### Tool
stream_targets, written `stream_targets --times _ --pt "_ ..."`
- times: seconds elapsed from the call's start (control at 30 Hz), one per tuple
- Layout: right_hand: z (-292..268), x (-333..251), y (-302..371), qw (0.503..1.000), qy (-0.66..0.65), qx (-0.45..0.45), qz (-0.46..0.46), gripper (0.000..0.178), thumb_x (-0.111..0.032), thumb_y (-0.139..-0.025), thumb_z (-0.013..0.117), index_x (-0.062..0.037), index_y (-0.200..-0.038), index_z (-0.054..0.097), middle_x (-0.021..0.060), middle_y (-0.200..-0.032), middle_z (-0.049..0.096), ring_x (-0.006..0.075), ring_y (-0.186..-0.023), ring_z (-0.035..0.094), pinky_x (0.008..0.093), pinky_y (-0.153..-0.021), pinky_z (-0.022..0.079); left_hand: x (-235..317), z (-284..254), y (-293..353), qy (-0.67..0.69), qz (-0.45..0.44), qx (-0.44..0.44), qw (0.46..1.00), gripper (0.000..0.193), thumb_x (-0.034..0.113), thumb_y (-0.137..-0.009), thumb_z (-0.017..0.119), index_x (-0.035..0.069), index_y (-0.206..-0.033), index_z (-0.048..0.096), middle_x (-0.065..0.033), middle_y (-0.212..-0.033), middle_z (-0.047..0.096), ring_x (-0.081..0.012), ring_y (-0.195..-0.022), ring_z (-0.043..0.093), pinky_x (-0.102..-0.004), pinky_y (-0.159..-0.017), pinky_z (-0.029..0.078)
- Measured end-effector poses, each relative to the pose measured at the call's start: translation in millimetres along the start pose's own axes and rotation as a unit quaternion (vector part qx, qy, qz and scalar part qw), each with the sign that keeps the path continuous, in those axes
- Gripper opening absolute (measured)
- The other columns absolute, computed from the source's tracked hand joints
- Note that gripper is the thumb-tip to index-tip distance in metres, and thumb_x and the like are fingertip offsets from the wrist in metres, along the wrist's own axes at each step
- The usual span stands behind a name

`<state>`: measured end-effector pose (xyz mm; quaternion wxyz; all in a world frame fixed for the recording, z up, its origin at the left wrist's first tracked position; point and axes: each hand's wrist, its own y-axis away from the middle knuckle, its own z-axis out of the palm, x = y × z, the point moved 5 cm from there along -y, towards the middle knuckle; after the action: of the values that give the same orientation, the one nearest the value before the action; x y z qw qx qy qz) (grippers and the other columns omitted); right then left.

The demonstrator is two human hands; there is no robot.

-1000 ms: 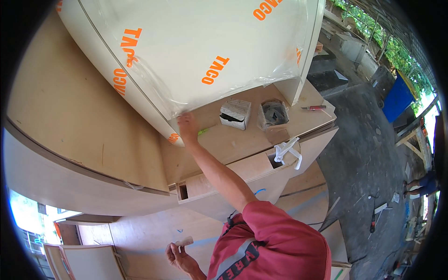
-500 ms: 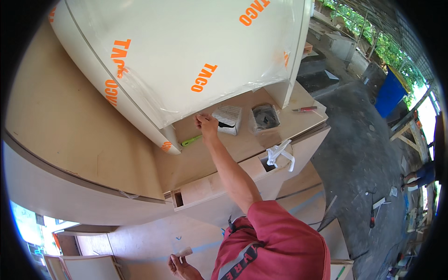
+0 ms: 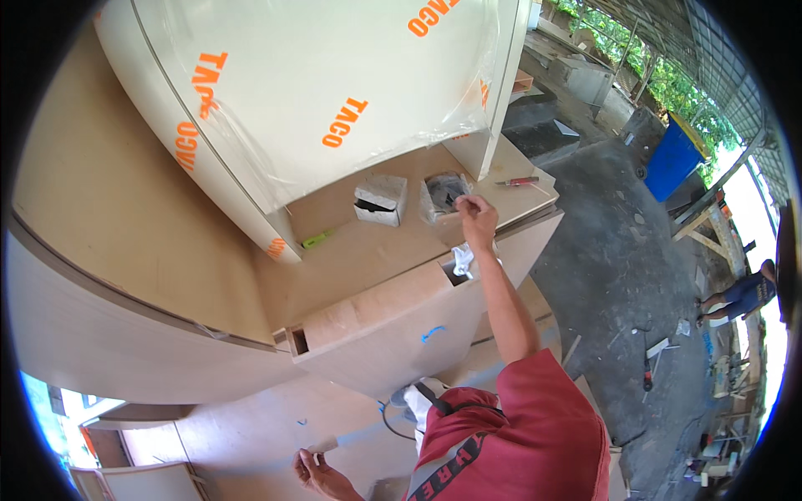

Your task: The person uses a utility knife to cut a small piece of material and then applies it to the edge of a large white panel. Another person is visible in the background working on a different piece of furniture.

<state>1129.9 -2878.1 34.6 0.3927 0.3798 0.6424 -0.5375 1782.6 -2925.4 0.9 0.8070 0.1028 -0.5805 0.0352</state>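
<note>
Low in the view, my left hand (image 3: 319, 478) pinches a small pale rectangular piece (image 3: 322, 447) between thumb and fingers; its kind is unclear. My right hand (image 3: 478, 220) reaches over the wooden shelf (image 3: 334, 263), fingers drawn together beside a clear plastic box (image 3: 430, 209) with dark contents. Whatever the fingertips hold, if anything, is too small to make out. Left of that box stands a white patterned carton (image 3: 384, 194) with a dark gap in its side. Part of a white plastic thing (image 3: 462, 260) shows behind my right forearm, at the shelf's front edge.
A green-handled tool (image 3: 317, 239) and a red cutter (image 3: 518, 181) lie on the shelf. Above it rises a white panel (image 3: 292, 100) under plastic film. Right are a concrete floor (image 3: 601, 250) with scattered tools, a blue bin (image 3: 672, 159) and another person (image 3: 743, 294).
My right hand has moved right, from beside the white carton to the clear box. The view has shifted slightly. My left hand keeps its pale piece.
</note>
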Motion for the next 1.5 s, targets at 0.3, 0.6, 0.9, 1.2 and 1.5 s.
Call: stream_targets --times 0.3,0.6,0.9,1.2,1.5 --pt "-60 31 -19 0.979 0.187 0.083 0.003 0.026 -0.024 -0.096 0.070 0.0007 -0.089 0.069 0.0162 -0.070 0.066 0.0285 -0.062 0.063 0.0401 -0.063 0.049 -9 7 34 0.009 -0.011 -0.003 1.000 0.017 0.017 -0.100 0.070 0.004 -0.109 0.067 -0.0044 -0.098 0.068 -0.0155 -0.093 0.066 -0.0316 -0.080 0.053" --pt "-79 50 -89 0.979 0.157 0.091 -0.088 0.013 -0.016 -0.086 0.078 -0.0037 -0.088 0.076 0.0132 -0.084 0.072 0.0300 -0.071 0.069 0.0416 -0.068 0.053 -28 107 27 -0.013 -0.028 -0.093 0.995 0.016 0.016 -0.100 0.068 0.004 -0.112 0.067 -0.0068 -0.103 0.068 -0.0176 -0.097 0.066 -0.0347 -0.084 0.053" --pt "-54 96 -203 0.958 0.186 0.002 -0.220 0.018 -0.006 -0.083 0.081 -0.0018 -0.100 0.077 0.0118 -0.091 0.073 0.0256 -0.076 0.071 0.0367 -0.068 0.055 -83 271 89 0.079 0.018 -0.103 0.991 0.016 0.013 -0.102 0.066 0.000 -0.111 0.066 -0.0114 -0.110 0.069 -0.0231 -0.099 0.069 -0.0380 -0.088 0.057" --pt "-37 115 -220 0.925 0.192 0.008 -0.327 0.016 -0.008 -0.083 0.079 -0.0067 -0.099 0.076 0.0042 -0.090 0.071 0.0231 -0.085 0.068 0.0398 -0.082 0.046 -141 352 221 0.100 -0.050 0.008 0.994 0.014 0.009 -0.101 0.065 -0.002 -0.110 0.066 -0.0126 -0.107 0.069 -0.0239 -0.098 0.069 -0.0369 -0.089 0.058" --pt "-30 119 -236 0.923 0.206 -0.035 -0.324 0.023 0.001 -0.080 0.071 -0.0084 -0.095 0.056 0.0031 -0.082 0.063 0.0248 -0.074 0.061 0.0441 -0.078 0.038 -150 389 215 0.107 -0.035 -0.013 0.994 0.014 0.008 -0.100 0.066 -0.002 -0.110 0.067 -0.0124 -0.107 0.068 -0.0248 -0.101 0.068 -0.0387 -0.091 0.055"
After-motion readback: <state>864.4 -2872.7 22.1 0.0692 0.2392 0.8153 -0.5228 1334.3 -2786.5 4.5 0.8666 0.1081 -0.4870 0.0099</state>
